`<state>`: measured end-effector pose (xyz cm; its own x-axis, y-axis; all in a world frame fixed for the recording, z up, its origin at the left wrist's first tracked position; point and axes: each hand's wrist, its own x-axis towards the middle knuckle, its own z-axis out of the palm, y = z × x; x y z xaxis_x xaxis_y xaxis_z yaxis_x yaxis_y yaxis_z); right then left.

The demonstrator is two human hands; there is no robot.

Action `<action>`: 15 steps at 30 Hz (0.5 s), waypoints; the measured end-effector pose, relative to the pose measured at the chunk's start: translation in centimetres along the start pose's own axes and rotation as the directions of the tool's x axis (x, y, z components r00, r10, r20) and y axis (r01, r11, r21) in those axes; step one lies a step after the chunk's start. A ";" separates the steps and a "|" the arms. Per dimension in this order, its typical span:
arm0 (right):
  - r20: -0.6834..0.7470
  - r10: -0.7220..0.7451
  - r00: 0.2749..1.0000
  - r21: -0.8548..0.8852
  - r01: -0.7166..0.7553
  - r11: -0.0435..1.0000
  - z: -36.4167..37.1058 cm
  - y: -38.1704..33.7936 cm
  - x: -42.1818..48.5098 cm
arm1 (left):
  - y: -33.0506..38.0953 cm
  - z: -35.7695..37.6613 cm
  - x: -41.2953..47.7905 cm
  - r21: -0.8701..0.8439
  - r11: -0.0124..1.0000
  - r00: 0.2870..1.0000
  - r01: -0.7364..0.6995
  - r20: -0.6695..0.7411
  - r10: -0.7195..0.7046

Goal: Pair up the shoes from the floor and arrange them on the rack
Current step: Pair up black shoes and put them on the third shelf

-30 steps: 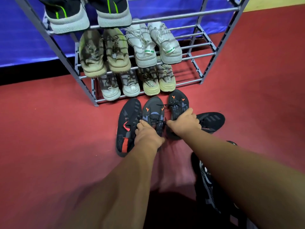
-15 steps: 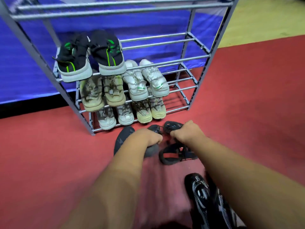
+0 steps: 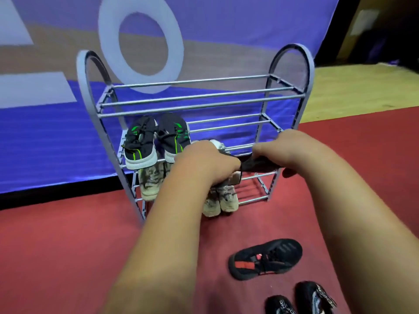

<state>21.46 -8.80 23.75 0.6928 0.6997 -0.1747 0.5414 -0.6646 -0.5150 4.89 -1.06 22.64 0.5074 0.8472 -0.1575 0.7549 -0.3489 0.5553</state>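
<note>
My left hand [image 3: 204, 164] and my right hand [image 3: 283, 150] are raised side by side in front of the grey metal shoe rack [image 3: 181, 96], at the height of its middle shelves. Each is closed on a black shoe. Only a dark stretch of black shoe [image 3: 258, 165] shows between the hands; the rest is hidden under my fingers. A black pair with green stripes [image 3: 140, 143] sits on the second shelf at the left. Beige shoes [image 3: 149, 182] and another beige pair [image 3: 226, 198] fill the lower shelves. A white shoe [image 3: 217, 143] peeks out behind my left hand.
On the red floor lies a black shoe with a red patch [image 3: 265, 259], on its side at the lower right. A black pair with white lettering [image 3: 315, 295] lies at the bottom edge. A blue banner [image 3: 45, 143] hangs behind the rack. The rack's top shelf holds nothing.
Both hands gripped the two black shoes on the floor and lifted them up to the rack's middle shelves. My view tilted upward, so the whole rack now shows.
</note>
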 end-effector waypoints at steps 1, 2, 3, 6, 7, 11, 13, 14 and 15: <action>-0.040 -0.013 0.999 0.023 0.014 1.000 -1.1 -0.5 -0.4 | 0.4 -0.6 -0.3 -0.019 1.000 0.999 0.004 -0.036 -0.005; -0.084 -0.023 0.996 0.039 0.027 0.999 -2.0 -0.8 -0.6 | 0.7 -1.1 -0.8 -0.037 0.999 0.998 0.011 -0.067 -0.014; -0.130 -0.027 0.991 0.056 0.035 0.998 -2.7 -1.0 -0.9 | 0.9 -1.4 -1.0 -0.056 0.998 0.996 0.018 -0.086 -0.023; -0.289 -0.035 0.957 0.114 0.071 0.991 -4.0 -1.0 -1.2 | 1.6 -2.0 -1.5 -0.072 0.997 0.992 0.000 -0.125 -0.009; -0.341 -0.049 0.939 0.145 0.104 0.984 -4.1 -1.1 -1.3 | 1.9 -2.2 -1.4 -0.072 0.997 0.989 -0.002 -0.145 -0.009; -0.402 -0.071 0.913 0.276 0.195 0.941 -2.4 -1.0 -0.4 | 2.5 -1.3 0.4 -0.130 0.991 0.963 0.034 -0.260 -0.067; -0.409 -0.093 0.908 0.352 0.251 0.902 -0.2 -0.6 0.6 | 2.1 0.5 1.8 -0.169 0.985 0.942 0.044 -0.321 -0.098; -0.418 -0.093 0.904 0.401 0.276 0.873 1.1 -0.2 1.3 | 1.7 1.6 2.5 -0.191 0.981 0.933 0.043 -0.343 -0.108; -0.421 -0.085 0.903 0.451 0.289 0.845 2.5 0.3 2.0 | 1.3 2.8 3.2 -0.218 0.975 0.924 0.036 -0.363 -0.115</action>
<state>21.84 -6.95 21.16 0.7803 0.5778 0.2392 0.4430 -0.2408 -0.8636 8.67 0.08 20.54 0.2311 0.9690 0.0872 0.6637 -0.2226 0.7141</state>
